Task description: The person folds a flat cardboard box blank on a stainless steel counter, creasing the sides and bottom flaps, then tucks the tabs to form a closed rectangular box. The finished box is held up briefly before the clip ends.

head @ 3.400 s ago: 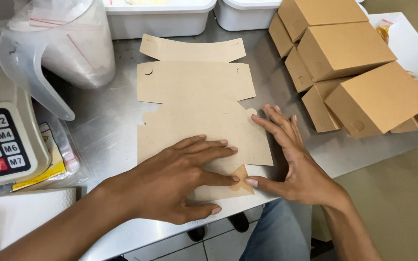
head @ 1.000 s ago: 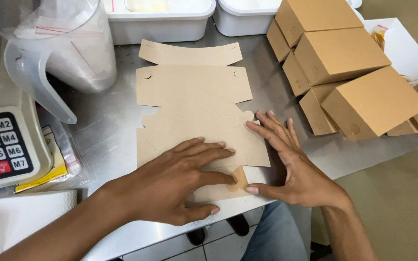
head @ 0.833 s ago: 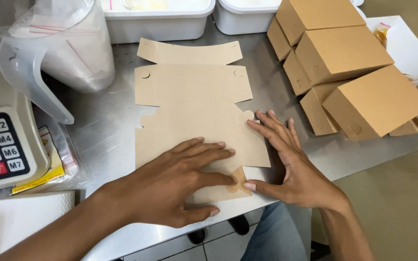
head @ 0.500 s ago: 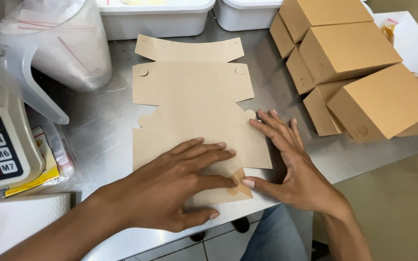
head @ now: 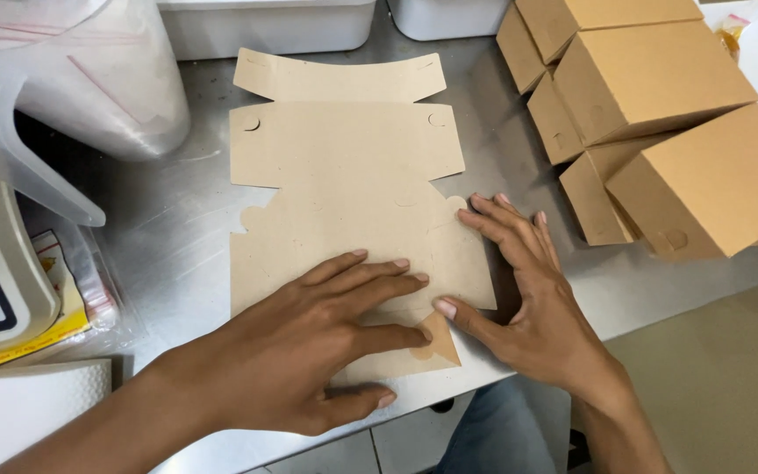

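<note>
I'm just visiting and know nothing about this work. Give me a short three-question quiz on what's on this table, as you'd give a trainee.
1. True or false: the cardboard blank lies flat on the metal table.
2. Which hand presses its palm on the blank's near end? A) left hand B) right hand C) neither
3. Fill in: the folded boxes are stacked to the person's ____.

Key:
1. True.
2. A. The right hand rests at the blank's right edge, its thumb by the small folded corner flap.
3. Right.
</note>
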